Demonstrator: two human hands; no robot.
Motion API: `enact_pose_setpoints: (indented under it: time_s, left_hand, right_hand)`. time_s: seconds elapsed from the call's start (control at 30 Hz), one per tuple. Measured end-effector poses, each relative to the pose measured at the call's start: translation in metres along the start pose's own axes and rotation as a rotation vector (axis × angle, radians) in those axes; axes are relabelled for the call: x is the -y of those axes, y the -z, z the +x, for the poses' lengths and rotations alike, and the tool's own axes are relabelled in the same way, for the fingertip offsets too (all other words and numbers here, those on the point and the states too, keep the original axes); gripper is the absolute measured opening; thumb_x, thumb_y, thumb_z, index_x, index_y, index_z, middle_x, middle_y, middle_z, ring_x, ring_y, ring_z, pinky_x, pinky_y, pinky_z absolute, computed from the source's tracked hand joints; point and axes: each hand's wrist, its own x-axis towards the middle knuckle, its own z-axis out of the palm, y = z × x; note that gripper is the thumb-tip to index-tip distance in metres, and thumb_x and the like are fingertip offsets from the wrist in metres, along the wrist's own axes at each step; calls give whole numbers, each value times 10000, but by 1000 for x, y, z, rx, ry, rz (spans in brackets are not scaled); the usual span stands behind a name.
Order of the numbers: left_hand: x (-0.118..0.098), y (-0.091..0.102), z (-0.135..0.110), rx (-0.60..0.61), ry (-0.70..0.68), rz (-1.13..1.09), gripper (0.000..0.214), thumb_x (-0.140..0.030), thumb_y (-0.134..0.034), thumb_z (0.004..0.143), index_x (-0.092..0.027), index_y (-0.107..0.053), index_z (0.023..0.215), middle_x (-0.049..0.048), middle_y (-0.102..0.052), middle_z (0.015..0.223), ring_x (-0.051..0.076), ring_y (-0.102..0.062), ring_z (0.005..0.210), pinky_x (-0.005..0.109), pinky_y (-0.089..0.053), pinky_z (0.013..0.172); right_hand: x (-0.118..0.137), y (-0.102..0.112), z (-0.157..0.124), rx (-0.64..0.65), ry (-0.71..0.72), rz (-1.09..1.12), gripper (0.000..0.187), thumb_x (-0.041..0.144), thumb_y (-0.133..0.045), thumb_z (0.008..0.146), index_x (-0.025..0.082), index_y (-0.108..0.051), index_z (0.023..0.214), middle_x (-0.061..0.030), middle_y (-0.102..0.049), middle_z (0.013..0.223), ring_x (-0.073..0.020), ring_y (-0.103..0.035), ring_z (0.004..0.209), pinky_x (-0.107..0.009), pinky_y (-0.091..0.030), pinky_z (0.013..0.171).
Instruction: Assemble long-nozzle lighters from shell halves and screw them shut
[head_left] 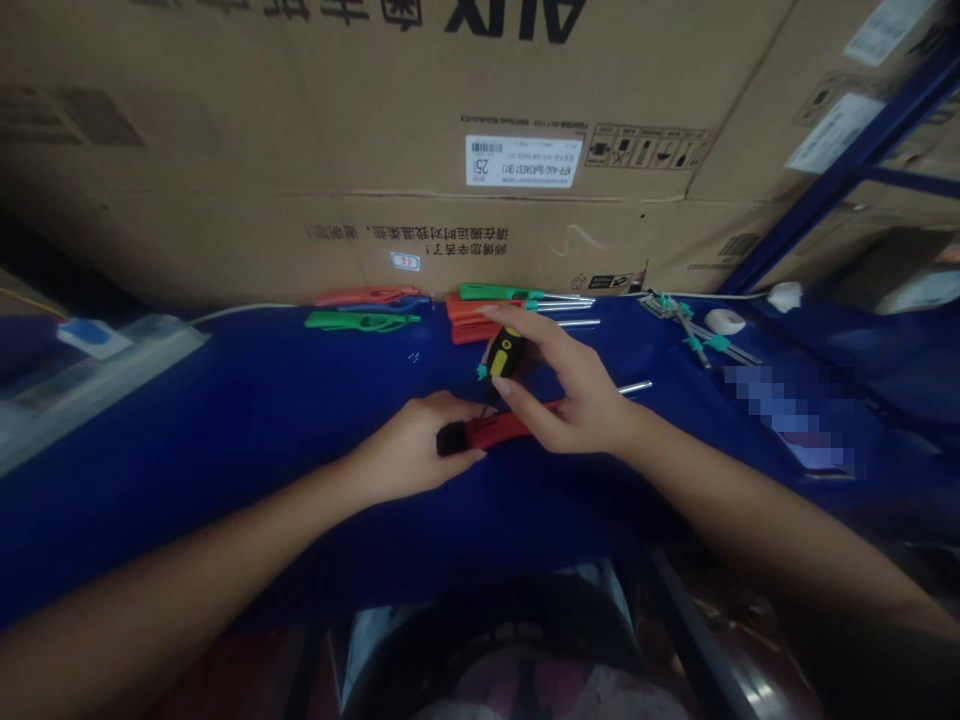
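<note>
My left hand [409,445] is closed around the black end of a red long-nosed lighter [501,428], which lies level just above the blue table. The lighter's metal tube sticks out to the right, beyond my right hand [574,385]. Between the fingers of that hand is a black and yellow screwdriver [506,352], upright and slightly tilted, its shaft down at the lighter's body near my left thumb. Where exactly the tip touches is hard to make out. A small teal piece [481,372] shows beside the screwdriver's handle.
Behind my hands lie red and green lighters with metal tubes [566,302], and further left green and red handle shells [352,320]. Loose metal tubes with teal parts [697,335] and a tape roll [724,321] are at the right. A large cardboard box [337,150] walls off the back.
</note>
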Motion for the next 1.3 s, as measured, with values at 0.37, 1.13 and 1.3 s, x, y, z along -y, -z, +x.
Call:
enact_pose_setpoints:
  time_s: [0.37, 1.13, 1.3]
  left_hand:
    - [-1, -1, 0, 13, -2, -15, 332, -226, -752, 835, -211, -717, 1165, 77, -736, 1068, 235, -699, 980, 398, -561, 925]
    - [-4, -2, 0, 14, -22, -1, 354, -210, -761, 843, -227, -714, 1194, 64, -753, 1082, 234, -697, 1002, 392, -565, 932]
    - [-4, -1, 0, 22, -27, 8, 356, -188, -754, 845, -236, -713, 1196, 59, -754, 1086, 232, -697, 996, 393, -561, 929]
  right_hand:
    - [4, 2, 4, 42, -66, 79, 609, 150, -530, 941, 217, -352, 1520, -133, -546, 1451, -204, -679, 1036, -323, -626, 788]
    - [1, 7, 5, -51, 76, -161, 420, 324, -520, 1014, 225, -507, 1422, -94, -711, 1254, -221, -718, 1058, -347, -601, 898]
    - [2, 6, 6, 31, 23, -37, 520, 246, -502, 1006, 241, -404, 1516, -104, -625, 1396, -215, -699, 1087, -367, -616, 886]
